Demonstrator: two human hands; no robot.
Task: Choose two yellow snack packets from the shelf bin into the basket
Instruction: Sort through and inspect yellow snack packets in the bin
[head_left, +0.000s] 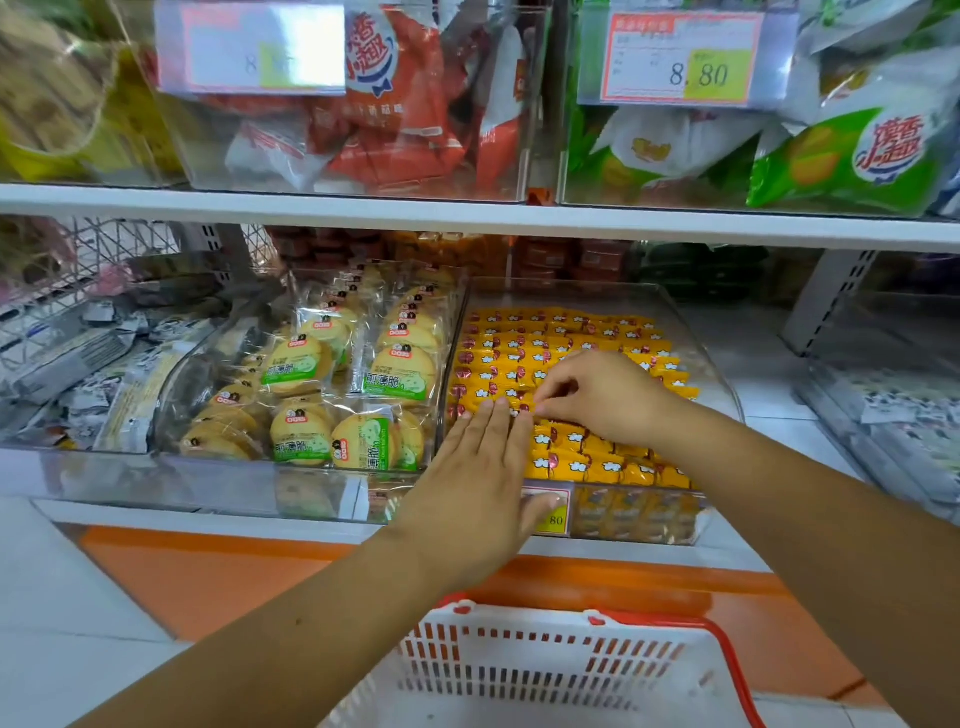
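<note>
A shopper's left hand (483, 467) lies flat, fingers straight and pressed together, across the front lip of a clear plastic bin (719, 374). Its fingertips rest on the yellow snack packets (571, 332) inside, and its thumb covers part of a small price label (557, 521) on the bin's front wall. Just beside it, the right hand (608, 400) is curled, fingertips dipping among the same packets. Whether a packet is actually pinched cannot be made out.

The packets are small, glossy, pillow-shaped foil sachets with red-and-white print, laid in tight rows that fill the bin, whose transparent side walls curve down toward the front. Directly below the forearms stands the basket (519, 670), made of white slotted plastic with a red rim.

In the neighbouring clear bin to the left sit round biscuits (311, 374), pale golden discs in see-through wrappers with green labels. Above, a smooth white shelf board (467, 218) carries more transparent bins, one with crinkled red packets (405, 104) and another with puffy green packets (857, 156) behind a price card (680, 62) reading 8.80. A flat orange base panel (208, 571) runs beneath the lower shelf.
</note>
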